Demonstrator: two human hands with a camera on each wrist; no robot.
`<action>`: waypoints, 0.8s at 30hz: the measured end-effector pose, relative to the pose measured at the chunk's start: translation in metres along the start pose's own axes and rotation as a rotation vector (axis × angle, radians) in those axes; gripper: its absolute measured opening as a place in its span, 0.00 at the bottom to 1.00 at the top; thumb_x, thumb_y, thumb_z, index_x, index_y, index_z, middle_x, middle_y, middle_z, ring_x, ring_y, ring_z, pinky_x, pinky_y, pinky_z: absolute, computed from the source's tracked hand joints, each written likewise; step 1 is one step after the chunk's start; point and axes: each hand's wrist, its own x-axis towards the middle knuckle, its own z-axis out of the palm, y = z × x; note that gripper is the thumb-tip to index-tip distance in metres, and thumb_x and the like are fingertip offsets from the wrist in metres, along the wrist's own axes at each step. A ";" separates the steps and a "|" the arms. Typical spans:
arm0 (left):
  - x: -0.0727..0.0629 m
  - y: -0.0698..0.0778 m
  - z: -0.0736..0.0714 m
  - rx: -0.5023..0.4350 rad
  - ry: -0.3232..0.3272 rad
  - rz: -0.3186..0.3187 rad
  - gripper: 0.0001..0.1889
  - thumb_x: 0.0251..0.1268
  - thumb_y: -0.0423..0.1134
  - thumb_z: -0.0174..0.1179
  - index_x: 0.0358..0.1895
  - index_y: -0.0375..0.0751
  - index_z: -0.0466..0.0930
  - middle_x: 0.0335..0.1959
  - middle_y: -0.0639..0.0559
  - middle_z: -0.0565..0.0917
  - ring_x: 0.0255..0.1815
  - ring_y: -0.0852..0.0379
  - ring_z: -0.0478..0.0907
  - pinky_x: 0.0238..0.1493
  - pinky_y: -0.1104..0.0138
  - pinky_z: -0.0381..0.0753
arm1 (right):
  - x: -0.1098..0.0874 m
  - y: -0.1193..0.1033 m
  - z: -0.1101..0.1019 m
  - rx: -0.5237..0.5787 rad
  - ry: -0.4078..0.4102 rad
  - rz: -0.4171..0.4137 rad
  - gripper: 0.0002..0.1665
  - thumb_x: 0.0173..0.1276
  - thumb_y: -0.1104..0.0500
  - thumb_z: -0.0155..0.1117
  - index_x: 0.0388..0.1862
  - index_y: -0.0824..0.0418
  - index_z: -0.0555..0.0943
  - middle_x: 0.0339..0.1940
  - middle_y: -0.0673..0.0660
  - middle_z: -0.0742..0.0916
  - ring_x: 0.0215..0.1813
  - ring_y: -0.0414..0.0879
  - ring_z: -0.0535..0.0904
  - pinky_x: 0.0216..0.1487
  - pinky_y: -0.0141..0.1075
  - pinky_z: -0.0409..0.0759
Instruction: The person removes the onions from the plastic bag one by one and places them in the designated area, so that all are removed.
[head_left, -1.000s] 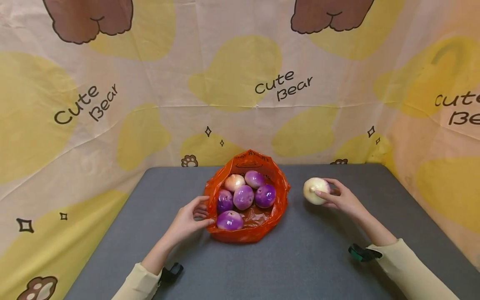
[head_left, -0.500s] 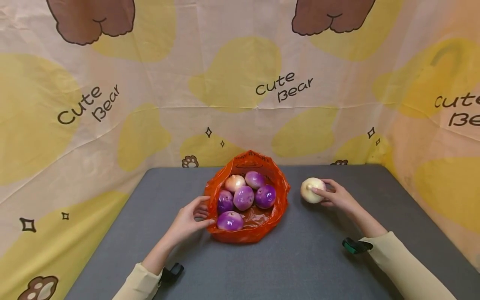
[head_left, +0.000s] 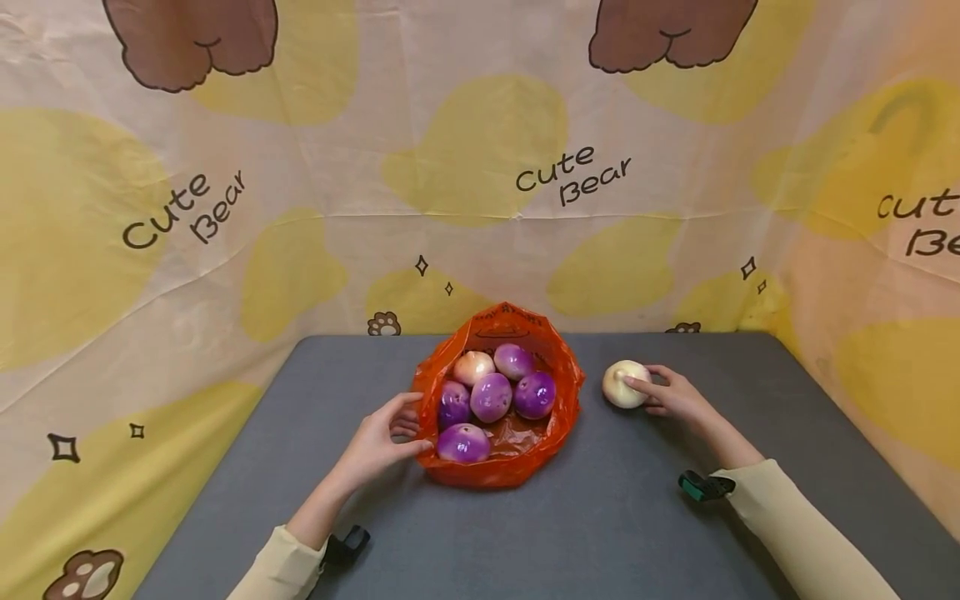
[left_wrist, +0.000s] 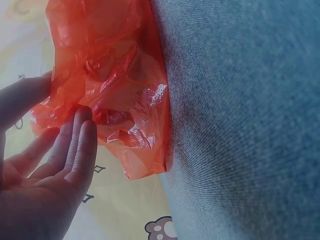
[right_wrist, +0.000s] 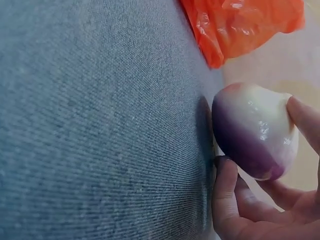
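Note:
Left of centre in the head view, my left hand (head_left: 378, 437) holds the left side of a red plastic bag (head_left: 491, 477). In the left wrist view its fingers (left_wrist: 85, 145) bend against the thin plastic and one digit's tip goes behind the bag. The bag gapes open, showing several glossy onions (head_left: 491, 397), mostly purple, one pale orange-white. To the bag's right, my right hand (head_left: 678, 398) grips a white-and-purple onion (head_left: 625, 384) between thumb and fingers. The right wrist view has this onion (right_wrist: 255, 132) low at the grey surface; contact is hard to tell.
A grey tabletop (head_left: 600, 525) lies under everything. Patterned cloth (head_left: 480, 167) with bear drawings walls in the back and both sides. Dark wrist straps sit below both hands (head_left: 703, 486).
The right hand has shifted slightly left and down with its onion, closer to the tabletop and the bag. The left hand and the bag stay in place; the head view drifts slightly.

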 end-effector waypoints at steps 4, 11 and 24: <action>0.000 0.000 0.000 -0.003 -0.002 -0.002 0.33 0.48 0.38 0.73 0.60 0.47 0.70 0.42 0.50 0.82 0.41 0.55 0.80 0.46 0.68 0.83 | 0.003 0.001 0.000 0.020 0.012 -0.005 0.51 0.67 0.40 0.57 0.72 0.72 0.49 0.55 0.70 0.76 0.44 0.41 0.80 0.49 0.37 0.83; 0.001 -0.001 0.000 -0.003 -0.006 -0.002 0.33 0.48 0.39 0.73 0.61 0.48 0.70 0.42 0.49 0.82 0.42 0.55 0.80 0.47 0.66 0.83 | 0.008 0.003 0.000 0.036 0.025 -0.044 0.49 0.68 0.42 0.57 0.73 0.71 0.49 0.59 0.74 0.74 0.42 0.37 0.81 0.48 0.37 0.84; 0.000 0.000 -0.001 -0.002 -0.016 -0.013 0.33 0.49 0.39 0.73 0.61 0.48 0.70 0.42 0.49 0.82 0.42 0.55 0.80 0.46 0.69 0.83 | 0.010 0.005 0.004 -0.047 0.094 -0.114 0.48 0.67 0.45 0.61 0.75 0.63 0.51 0.66 0.78 0.67 0.61 0.63 0.73 0.49 0.42 0.83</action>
